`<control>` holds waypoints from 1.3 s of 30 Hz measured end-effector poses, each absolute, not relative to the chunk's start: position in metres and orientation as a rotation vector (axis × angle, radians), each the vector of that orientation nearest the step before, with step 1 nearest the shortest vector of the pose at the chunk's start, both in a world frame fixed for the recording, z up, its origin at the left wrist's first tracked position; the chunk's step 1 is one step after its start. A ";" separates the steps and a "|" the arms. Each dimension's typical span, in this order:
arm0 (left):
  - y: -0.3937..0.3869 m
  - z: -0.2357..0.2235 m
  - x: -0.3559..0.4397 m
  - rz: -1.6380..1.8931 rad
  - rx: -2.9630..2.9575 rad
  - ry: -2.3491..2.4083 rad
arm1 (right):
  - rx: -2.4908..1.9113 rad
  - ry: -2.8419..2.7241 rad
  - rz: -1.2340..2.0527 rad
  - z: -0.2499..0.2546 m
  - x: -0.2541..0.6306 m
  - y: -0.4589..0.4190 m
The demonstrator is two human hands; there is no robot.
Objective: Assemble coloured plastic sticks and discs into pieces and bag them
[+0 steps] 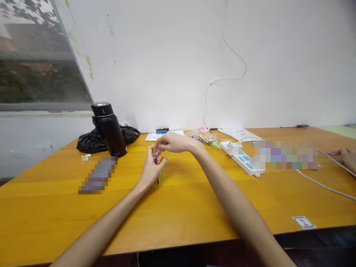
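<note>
Both my hands meet over the middle of the orange table (pixel 178 207). My left hand (pixel 151 168) is closed around a small bundle of thin coloured sticks (pixel 158 167), with blue, red, yellow and green ends showing above and below the fingers. My right hand (pixel 174 142) reaches in from the right just above it, its fingers pinched at the top of the bundle. A scatter of more small coloured pieces (pixel 207 139) lies on the table behind my right wrist.
A black flask (pixel 109 128) stands at the back left in front of a black bag (pixel 91 141). A white power strip (pixel 241 158) with a plug and cables lies to the right. Papers (pixel 167 135) lie near the wall. Another person's hand (pixel 349 158) rests at the far right edge.
</note>
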State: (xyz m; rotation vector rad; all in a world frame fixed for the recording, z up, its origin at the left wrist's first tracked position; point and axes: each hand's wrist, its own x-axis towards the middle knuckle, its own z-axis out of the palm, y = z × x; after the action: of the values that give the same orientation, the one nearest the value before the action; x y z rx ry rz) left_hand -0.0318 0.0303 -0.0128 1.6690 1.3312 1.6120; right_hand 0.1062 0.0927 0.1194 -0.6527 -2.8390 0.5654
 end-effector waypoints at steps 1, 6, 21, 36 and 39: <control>0.030 -0.013 -0.032 1.622 1.666 1.332 | -0.670 -2.808 0.548 0.121 0.108 0.092; 0.033 -0.013 -0.034 1.682 1.638 1.333 | -0.690 -2.782 0.455 0.126 0.114 0.089; 0.040 -0.009 -0.039 1.586 1.300 1.034 | -0.586 -2.588 0.271 0.126 0.155 0.082; 0.028 -0.009 -0.028 1.216 1.217 0.777 | -0.542 -2.124 0.799 0.056 0.194 0.069; 0.030 -0.009 -0.029 1.234 1.283 0.829 | -0.577 -2.036 0.747 0.047 0.192 0.071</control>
State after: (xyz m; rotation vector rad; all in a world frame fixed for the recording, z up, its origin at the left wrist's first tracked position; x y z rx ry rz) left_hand -0.0289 0.0295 -0.0093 1.2831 0.8291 1.2345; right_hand 0.1918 0.0711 0.0469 -0.5765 -2.0365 0.7472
